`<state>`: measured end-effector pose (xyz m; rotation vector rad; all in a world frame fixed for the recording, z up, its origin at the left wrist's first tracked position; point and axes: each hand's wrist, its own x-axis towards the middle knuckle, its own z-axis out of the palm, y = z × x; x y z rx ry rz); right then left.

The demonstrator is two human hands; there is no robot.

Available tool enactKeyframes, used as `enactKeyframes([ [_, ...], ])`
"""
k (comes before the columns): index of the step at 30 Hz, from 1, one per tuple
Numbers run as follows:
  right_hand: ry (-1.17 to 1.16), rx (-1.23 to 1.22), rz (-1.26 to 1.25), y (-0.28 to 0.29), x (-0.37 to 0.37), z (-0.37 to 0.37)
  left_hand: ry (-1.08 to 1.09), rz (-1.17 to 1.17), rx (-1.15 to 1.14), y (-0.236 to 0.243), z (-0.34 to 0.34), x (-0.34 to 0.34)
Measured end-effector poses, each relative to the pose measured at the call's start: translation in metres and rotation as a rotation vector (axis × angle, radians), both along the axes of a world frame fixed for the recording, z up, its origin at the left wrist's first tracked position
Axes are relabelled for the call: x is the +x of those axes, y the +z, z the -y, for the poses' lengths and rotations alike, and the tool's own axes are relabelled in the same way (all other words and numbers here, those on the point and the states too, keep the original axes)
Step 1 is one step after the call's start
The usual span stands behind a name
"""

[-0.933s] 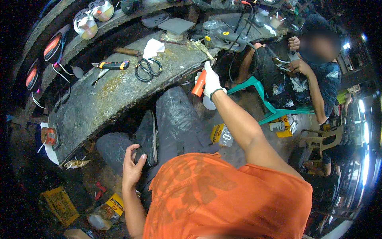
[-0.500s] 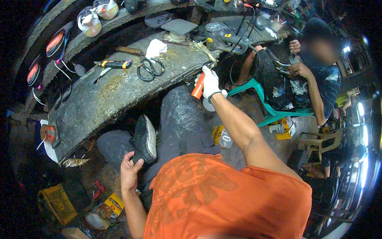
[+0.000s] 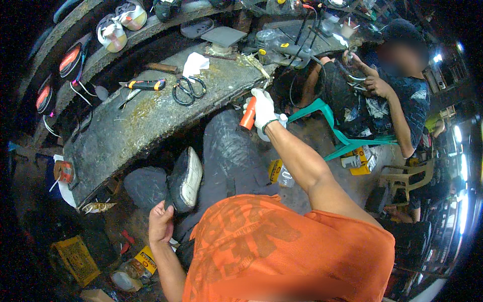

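My left hand grips the heel or edge of a black shoe, tilted over my lap with its dirty white sole facing right. My right hand, in a white glove, is wrapped round an orange cylindrical tool just below the front edge of the worn bench; its far end is hidden. A white round container is partly hidden behind that glove. On the bench lie scissors, a yellow-black cutter and a white cloth.
Shoes stand on shelves behind the bench. A co-worker sits at right beside a green plastic chair, hands on an object. A clear machine-like item with cables sits on the bench. Yellow boxes and a crate lie on the floor.
My left hand has shifted down and left with the shoe, which has turned to show more white sole. The orange tool in my gloved hand has moved slightly downward.
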<state>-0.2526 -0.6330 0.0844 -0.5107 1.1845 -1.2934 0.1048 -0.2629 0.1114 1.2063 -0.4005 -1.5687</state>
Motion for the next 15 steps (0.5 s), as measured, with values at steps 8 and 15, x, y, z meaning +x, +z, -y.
enactKeyframes([
  [8,0.134,-0.033,0.052,0.011,0.011,-0.022,0.080,0.178,0.075,0.000,0.010,-0.003],
  [15,0.191,0.185,0.236,0.027,0.003,-0.038,0.316,0.179,-0.158,0.000,0.041,-0.019],
])
